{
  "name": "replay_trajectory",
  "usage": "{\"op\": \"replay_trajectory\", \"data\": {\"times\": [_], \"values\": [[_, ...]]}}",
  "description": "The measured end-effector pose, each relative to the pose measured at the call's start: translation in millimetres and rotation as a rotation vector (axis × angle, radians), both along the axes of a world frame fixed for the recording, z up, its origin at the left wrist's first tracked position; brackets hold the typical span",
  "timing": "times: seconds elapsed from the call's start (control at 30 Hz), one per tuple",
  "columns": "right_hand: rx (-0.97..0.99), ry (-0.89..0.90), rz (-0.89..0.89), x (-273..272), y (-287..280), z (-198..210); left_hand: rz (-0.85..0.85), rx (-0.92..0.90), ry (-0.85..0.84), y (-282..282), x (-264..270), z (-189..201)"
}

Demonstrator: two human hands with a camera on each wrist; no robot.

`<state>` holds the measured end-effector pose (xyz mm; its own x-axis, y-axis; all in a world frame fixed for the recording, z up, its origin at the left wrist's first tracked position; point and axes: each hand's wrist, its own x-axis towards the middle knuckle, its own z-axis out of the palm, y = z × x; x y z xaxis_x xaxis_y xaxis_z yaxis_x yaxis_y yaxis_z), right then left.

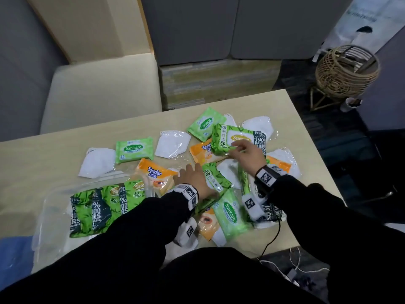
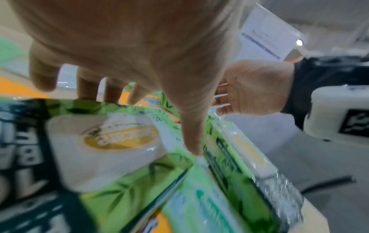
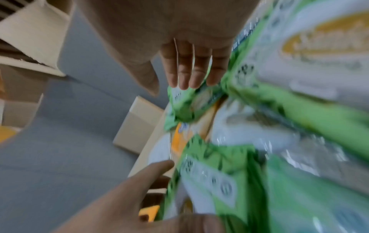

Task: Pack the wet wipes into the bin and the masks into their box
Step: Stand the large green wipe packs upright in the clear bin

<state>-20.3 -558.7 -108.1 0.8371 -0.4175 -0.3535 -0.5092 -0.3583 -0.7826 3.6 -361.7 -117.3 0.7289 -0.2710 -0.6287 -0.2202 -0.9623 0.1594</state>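
Observation:
Wet wipes packs and white masks (image 1: 172, 144) lie mixed on the beige table (image 1: 295, 137). A clear plastic bin (image 1: 39, 227) at the front left holds several green packs. My left hand (image 1: 190, 174) hovers with spread, straight fingers (image 2: 87, 85) over a green 80-sheet pack (image 1: 215, 178); its thumb tip touches that pack's edge (image 2: 123, 181). My right hand (image 1: 241, 148) reaches onto the near edge of a large green pack (image 1: 232, 137). Its fingers (image 3: 185, 67) are straight and together, the thumb apart, and nothing lies between them.
More green Sanicare packs (image 1: 134, 150) and orange Tender Love packs (image 1: 156, 172) lie around. Other masks (image 1: 96, 161) sit to the left and far right (image 1: 260, 126). A blue object (image 1: 13, 253) is at the front left edge. A chair (image 1: 103, 93) stands behind the table.

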Motion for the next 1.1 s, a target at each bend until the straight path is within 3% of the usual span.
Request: {"op": "replay_trajectory", "data": {"times": [0.1, 0.17, 0.23, 0.3, 0.37, 0.43, 0.57, 0.73, 0.9, 1.1], "values": [[-0.140, 0.026, -0.268, 21, -45, 4, 0.142, -0.357, -0.067, -22, 24, 10], [-0.041, 0.155, -0.384, 30, -65, 3, 0.262, -0.532, -0.048, -38, 42, 18], [0.102, 0.285, -0.371, 34, -73, 3, 0.386, -0.607, 0.073, -51, 59, 24], [0.118, 0.353, -0.289, 36, -74, 9, 0.511, -0.633, 0.230, -61, 72, 24], [0.195, 0.324, -0.353, 40, -76, 9, 0.586, -0.658, 0.314, -66, 77, 26], [0.149, 0.284, -0.386, 38, -72, 5, 0.673, -0.735, 0.336, -70, 80, 27], [0.319, 0.151, -0.383, 35, -58, 34, 1.009, -0.914, 0.478, -62, 71, 39], [0.481, -0.052, -0.247, 36, -35, 89, 1.052, -1.037, 0.524, -19, 55, 73], [0.817, -0.155, -0.001, 22, 16, 136, 0.997, -1.069, 0.371, 55, 44, 110], [0.718, -0.301, 0.294, 23, 117, 169, 1.052, -1.229, 0.337, 159, 14, 147]]}}
